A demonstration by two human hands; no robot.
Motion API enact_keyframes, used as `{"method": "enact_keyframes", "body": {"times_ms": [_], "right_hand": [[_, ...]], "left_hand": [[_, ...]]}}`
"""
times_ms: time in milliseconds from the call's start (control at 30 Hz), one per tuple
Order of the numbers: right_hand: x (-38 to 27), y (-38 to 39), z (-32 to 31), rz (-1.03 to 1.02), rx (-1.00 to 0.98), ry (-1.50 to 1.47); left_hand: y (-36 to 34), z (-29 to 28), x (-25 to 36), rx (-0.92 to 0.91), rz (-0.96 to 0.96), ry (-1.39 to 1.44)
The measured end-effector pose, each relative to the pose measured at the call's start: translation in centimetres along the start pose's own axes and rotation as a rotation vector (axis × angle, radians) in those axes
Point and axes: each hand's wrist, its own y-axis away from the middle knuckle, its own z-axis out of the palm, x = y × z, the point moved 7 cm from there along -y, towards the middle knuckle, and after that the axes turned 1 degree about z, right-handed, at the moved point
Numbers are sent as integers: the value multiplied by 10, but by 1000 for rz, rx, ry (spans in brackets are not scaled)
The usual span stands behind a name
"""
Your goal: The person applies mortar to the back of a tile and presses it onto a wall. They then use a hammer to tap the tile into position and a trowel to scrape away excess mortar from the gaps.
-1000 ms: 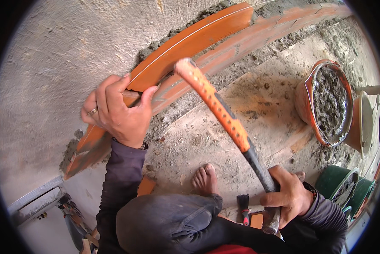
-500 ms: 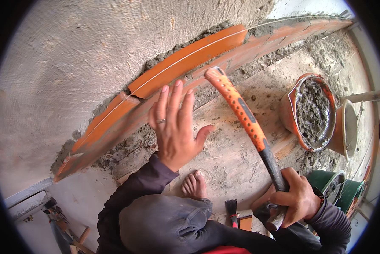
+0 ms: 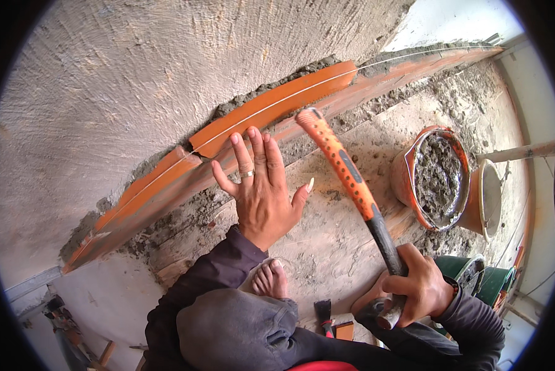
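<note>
My left hand [image 3: 262,204] is open, fingers spread, with fingertips at or just beside the lower edge of an orange tile strip [image 3: 311,89]. A second orange strip [image 3: 144,195] adjoins it to the left along the plastered wall [image 3: 148,74], with grey mortar behind both. A thin white string runs across their faces. My right hand [image 3: 416,284] is closed round the dark lower part of a hammer-like tool, whose dotted orange grip [image 3: 333,154] points up toward the tiles. The tool's lower end is mostly hidden by my fingers.
An orange bucket of mortar [image 3: 401,179] stands at right beside a pale-rimmed bucket [image 3: 491,198], with green containers [image 3: 450,266] below. A black scraper [image 3: 322,312] lies near my bare feet on the mortar-spattered floor [image 3: 351,241]. A pipe [image 3: 525,153] crosses at far right.
My left hand has let go of the tile edge, moved right and spread its fingers. The tool has shifted slightly right and down in view. The whole view has shifted, with the wall lower.
</note>
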Motion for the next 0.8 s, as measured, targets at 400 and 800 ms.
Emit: {"method": "enact_keyframes", "body": {"times_ms": [400, 800], "right_hand": [[21, -1, -5, 1, 151, 88], [30, 0, -11, 35, 181, 85]], "left_hand": [[-2, 8, -2, 18, -6, 66], [-3, 11, 1, 13, -4, 80]]}}
